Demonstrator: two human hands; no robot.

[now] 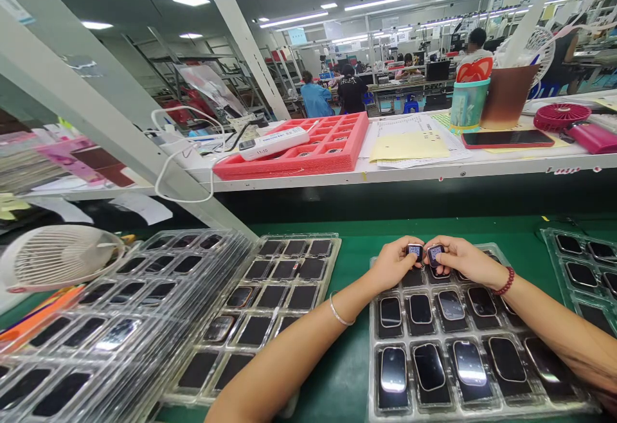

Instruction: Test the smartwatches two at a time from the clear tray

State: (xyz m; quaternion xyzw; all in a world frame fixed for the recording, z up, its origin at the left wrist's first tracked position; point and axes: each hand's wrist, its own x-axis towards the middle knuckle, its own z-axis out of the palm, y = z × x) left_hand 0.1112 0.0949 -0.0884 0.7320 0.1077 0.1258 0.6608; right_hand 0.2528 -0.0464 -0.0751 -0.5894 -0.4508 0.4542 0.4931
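My left hand (396, 261) pinches a smartwatch body (415, 254) whose lit screen shows a square code. Close beside it, my right hand (452, 257) grips a second smartwatch body (435, 255), also lit with a code. Both are held above the far rows of a clear plastic tray (373, 371). Dark-screened watch bodies, such as this watch (430, 366), sit in the tray's pockets. My hands hide part of the far row.
To the left stand a tray (276, 312) with dark inserts and a tall stack of filled trays (193, 320). A white fan (60, 259) is at far left. Another tray (578, 294) lies right. The shelf ahead carries a red foam tray (289, 169), a phone (508, 139) and cups.
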